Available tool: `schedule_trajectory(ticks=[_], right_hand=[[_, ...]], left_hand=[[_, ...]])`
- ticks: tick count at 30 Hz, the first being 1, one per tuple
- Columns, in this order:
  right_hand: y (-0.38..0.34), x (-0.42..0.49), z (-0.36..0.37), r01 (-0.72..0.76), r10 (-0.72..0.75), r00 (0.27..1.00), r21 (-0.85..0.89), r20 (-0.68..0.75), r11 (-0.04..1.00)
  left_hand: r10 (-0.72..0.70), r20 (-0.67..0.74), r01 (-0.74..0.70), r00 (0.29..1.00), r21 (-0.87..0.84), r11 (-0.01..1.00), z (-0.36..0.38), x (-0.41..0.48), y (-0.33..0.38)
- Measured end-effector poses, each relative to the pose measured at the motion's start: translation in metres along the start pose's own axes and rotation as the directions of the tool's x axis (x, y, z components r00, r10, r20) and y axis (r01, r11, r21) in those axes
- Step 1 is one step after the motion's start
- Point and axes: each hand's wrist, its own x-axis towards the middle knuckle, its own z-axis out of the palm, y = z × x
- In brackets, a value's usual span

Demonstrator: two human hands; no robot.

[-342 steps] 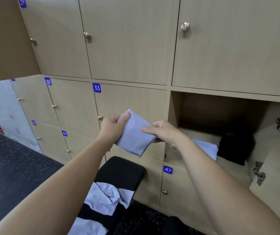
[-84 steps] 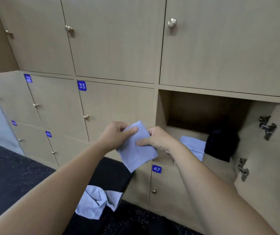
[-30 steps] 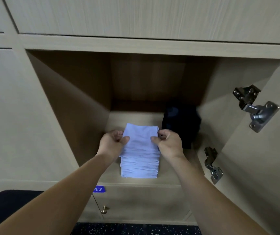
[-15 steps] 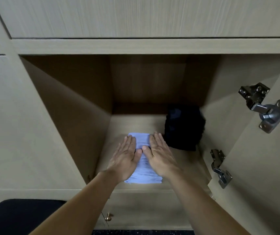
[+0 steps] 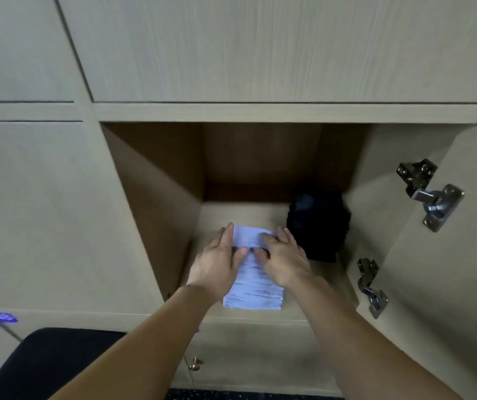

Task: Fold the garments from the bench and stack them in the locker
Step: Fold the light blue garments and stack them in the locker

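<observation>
Interior of the open locker [image 5: 159, 203]: left hand [image 5: 217, 262] and right hand [image 5: 286, 259], fingers extended and flat, press the stack of folded light-blue cloths [image 5: 256, 294] on its floor, beside a black garment [image 5: 318, 226].

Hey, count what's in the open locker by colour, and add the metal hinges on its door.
Light blue stack of folded cloths: 1
Black garment pile: 1
Metal hinges: 2
Total: 4
</observation>
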Motion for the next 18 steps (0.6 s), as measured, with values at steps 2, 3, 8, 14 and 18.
schedule_trajectory(ticks=[2,3,8,14,18], right_hand=[[-0.009,-0.014,-0.019,-0.005,-0.004,0.994,-0.082,-0.112,0.997],[-0.014,-0.023,-0.028,-0.003,-0.017,0.987,-0.119,-0.16,0.993],[-0.048,-0.075,-0.07,0.031,-0.078,0.954,-0.164,-0.29,0.986],[-0.093,-0.142,-0.096,0.146,-0.206,0.909,-0.186,-0.363,0.972],[-0.127,-0.183,-0.095,0.224,-0.274,0.888,-0.171,-0.37,0.959]], left_hand=[[-0.003,-0.021,0.006,1.0,0.135,0.991,-0.023,-0.014,0.008],[-0.011,-0.032,0.016,0.999,0.18,0.983,-0.035,-0.022,0.014],[-0.022,-0.116,0.058,0.993,0.313,0.948,-0.088,-0.068,0.036],[-0.037,-0.214,0.094,0.976,0.268,0.959,-0.141,-0.134,0.04],[-0.108,-0.256,0.175,0.961,0.257,0.951,-0.164,-0.188,0.031]])
